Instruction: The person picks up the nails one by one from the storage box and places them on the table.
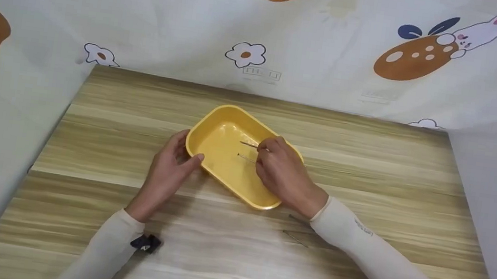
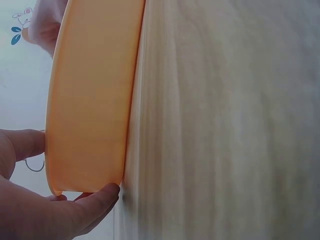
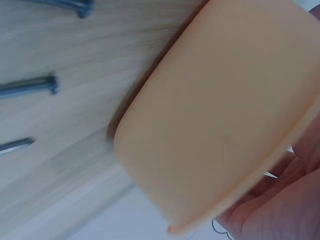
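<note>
A yellow plastic tray (image 1: 221, 164) stands at an angle on the wooden table. My left hand (image 1: 165, 171) grips its left corner, thumb at the rim and fingers against the outer side; the left wrist view shows the fingertips low on the tray wall (image 2: 90, 100). Over the tray's right half, my right hand (image 1: 283, 170) pinches a nail (image 1: 248, 145), whose end sticks out to the left. Below that, another nail (image 1: 245, 158) shows inside the tray, its right end hidden by the hand. In the right wrist view the palm (image 3: 285, 210) is beyond the rim.
Several nails lie on the table near the tray's right front, one nail (image 1: 295, 238) under the right forearm's edge; the right wrist view shows nails (image 3: 27, 86) beside the tray. A patterned cloth (image 1: 186, 30) hangs behind the table (image 1: 108, 150). A black clip-like object (image 1: 146, 243) sits at the left cuff.
</note>
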Demonstrator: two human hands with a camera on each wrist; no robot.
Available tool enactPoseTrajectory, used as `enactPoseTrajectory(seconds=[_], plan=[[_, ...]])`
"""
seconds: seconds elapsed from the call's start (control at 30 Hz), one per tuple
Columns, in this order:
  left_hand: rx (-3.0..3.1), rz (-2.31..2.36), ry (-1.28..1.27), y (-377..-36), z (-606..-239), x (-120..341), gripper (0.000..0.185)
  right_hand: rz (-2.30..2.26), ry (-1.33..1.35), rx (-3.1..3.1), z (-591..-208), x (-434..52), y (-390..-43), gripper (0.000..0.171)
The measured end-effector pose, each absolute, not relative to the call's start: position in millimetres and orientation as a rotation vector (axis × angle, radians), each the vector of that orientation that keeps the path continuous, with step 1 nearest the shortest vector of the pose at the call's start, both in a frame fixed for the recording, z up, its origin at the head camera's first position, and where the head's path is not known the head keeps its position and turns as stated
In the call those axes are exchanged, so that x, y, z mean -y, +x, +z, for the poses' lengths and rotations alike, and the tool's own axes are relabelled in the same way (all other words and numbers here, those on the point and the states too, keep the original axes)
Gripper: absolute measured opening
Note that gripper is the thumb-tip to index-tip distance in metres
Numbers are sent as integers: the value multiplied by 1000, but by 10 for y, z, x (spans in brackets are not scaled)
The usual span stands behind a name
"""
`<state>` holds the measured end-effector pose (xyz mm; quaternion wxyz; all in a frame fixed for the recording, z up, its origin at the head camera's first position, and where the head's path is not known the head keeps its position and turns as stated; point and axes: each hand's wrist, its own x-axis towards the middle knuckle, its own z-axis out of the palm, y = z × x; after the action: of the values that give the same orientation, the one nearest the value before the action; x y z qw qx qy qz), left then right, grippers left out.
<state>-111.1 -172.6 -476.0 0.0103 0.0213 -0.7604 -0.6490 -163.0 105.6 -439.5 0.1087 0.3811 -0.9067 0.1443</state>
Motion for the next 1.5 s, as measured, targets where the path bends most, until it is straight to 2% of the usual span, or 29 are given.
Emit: enactPoseTrajectory(seconds=[1.07,1.5], plan=[[2386,-2046,89,-1119,-4742,1719,67,483,1068,2635,-4284,-1312,-1462,5],[2368,-2007,103,-1106,-4746,1694,64,592,1003,2635,-4268,-1570,-1297,9]])
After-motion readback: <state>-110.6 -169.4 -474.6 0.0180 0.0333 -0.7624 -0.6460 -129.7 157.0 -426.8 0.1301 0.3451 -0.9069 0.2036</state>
